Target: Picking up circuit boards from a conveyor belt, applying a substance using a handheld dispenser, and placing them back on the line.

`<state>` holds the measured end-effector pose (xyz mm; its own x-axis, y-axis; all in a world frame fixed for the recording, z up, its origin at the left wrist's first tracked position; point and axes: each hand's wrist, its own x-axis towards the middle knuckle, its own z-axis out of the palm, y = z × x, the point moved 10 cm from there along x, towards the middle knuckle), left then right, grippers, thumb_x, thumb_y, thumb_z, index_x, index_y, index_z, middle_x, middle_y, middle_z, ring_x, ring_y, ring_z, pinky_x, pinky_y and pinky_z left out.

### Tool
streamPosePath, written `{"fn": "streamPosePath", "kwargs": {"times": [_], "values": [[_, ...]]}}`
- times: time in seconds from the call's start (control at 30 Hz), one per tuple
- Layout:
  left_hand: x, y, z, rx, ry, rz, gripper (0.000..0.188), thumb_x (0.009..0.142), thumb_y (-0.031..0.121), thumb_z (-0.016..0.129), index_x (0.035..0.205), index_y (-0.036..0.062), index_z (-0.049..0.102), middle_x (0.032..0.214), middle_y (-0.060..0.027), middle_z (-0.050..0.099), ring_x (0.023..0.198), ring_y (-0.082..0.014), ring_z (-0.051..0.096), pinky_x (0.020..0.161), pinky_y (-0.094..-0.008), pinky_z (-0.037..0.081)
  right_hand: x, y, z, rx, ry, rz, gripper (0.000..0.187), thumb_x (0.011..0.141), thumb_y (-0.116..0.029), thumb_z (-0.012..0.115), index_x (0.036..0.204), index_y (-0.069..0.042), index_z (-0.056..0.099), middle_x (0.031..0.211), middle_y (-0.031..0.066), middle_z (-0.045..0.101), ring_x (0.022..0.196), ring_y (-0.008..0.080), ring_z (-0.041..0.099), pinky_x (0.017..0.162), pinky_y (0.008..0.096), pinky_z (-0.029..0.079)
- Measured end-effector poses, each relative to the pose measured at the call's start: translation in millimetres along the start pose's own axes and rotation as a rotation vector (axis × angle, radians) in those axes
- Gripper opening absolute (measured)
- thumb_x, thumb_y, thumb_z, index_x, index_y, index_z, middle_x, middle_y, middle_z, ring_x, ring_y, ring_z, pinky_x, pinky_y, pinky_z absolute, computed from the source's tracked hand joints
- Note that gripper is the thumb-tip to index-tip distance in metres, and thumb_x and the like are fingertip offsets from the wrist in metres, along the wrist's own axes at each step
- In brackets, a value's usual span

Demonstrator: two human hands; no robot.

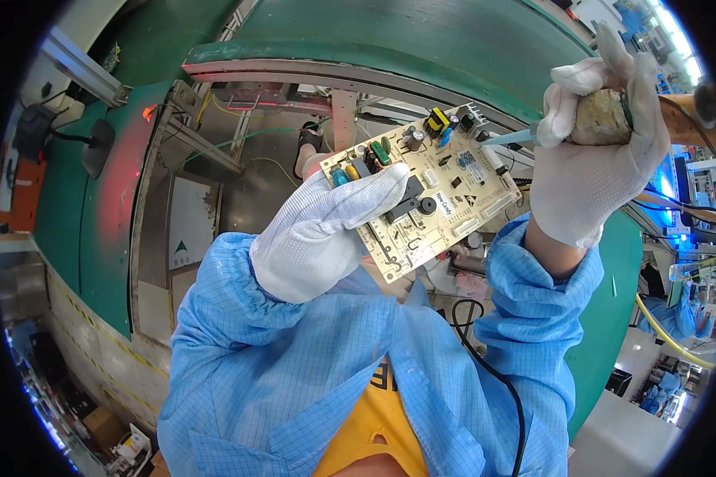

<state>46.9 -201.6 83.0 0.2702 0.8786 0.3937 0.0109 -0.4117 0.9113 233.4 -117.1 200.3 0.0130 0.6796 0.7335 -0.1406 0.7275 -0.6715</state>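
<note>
My left hand [326,226], in a white dotted glove, grips the left side of a cream circuit board [445,219], its thumb lying across the face. The board is tilted and carries a yellow transformer [436,122], capacitors, a black relay [406,200] and a round buzzer [427,206]. My gloved right hand [593,151] is closed round a tool with a squat, worn, brownish-white body [601,118]. A thin pale blue tip [511,137] points from that hand to the board's upper right corner; whether it touches cannot be told.
A green worktop [390,40] with a metal edge lies ahead, and another green surface [608,318] is at the right. Below the board, a foot [306,147] and cables show on the floor. A black cable [497,370] hangs over my sleeve. Monitor-like equipment [36,131] stands left.
</note>
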Motion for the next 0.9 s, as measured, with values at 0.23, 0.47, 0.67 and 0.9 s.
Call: {"fn": "streamPosePath", "kwargs": {"times": [0.23, 0.47, 0.67, 0.9], "values": [[3.2, -16.0, 7.2, -0.573, 0.054, -0.234, 0.034, 0.096, 0.02, 0.062, 0.124, 0.0014, 0.057, 0.117, -0.0095, 0.065, 0.109, -0.0185, 0.064, 0.095, -0.0316, 0.054, 3.2, -7.2, 4.2, -0.023, 0.052, -0.061, 0.049, 0.106, -0.031, 0.035, 0.111, 0.008, 0.065, 0.075, 0.0111, 0.064, 0.052, 0.0144, 0.055, 0.047, 0.0233, 0.045], [-8.3, -59.9, 19.4, -1.142, 0.166, -0.649, 0.031, 0.097, 0.015, 0.06, 0.125, 0.0021, 0.057, 0.119, -0.0103, 0.064, 0.112, -0.0195, 0.063, 0.097, -0.0324, 0.053, -2.6, -25.9, 19.7, -0.318, 0.04, 0.014, 0.05, 0.106, -0.032, 0.036, 0.113, 0.009, 0.064, 0.076, 0.0123, 0.064, 0.053, 0.015, 0.055, 0.047, 0.0238, 0.045], [-14.1, -68.2, 7.8, -1.161, 0.234, -0.594, 0.03, 0.097, 0.012, 0.059, 0.126, 0.002, 0.057, 0.121, -0.0104, 0.064, 0.115, -0.0204, 0.062, 0.099, -0.0335, 0.053, -4.8, -31.4, 27.1, -0.421, -0.015, -0.047, 0.047, 0.105, -0.029, 0.038, 0.115, 0.011, 0.062, 0.077, 0.0131, 0.064, 0.053, 0.0145, 0.054, 0.047, 0.0236, 0.046], [-15.3, -63.5, -9.0, -0.787, 0.189, -0.452, 0.037, 0.092, -0.004, 0.058, 0.129, 0.0021, 0.055, 0.129, -0.011, 0.06, 0.119, -0.0212, 0.06, 0.103, -0.0343, 0.051, -13.4, -48.7, 39.9, -0.638, -0.095, -0.206, 0.043, 0.105, -0.023, 0.04, 0.118, 0.013, 0.06, 0.079, 0.0141, 0.064, 0.054, 0.0136, 0.054, 0.047, 0.0231, 0.046]]}}
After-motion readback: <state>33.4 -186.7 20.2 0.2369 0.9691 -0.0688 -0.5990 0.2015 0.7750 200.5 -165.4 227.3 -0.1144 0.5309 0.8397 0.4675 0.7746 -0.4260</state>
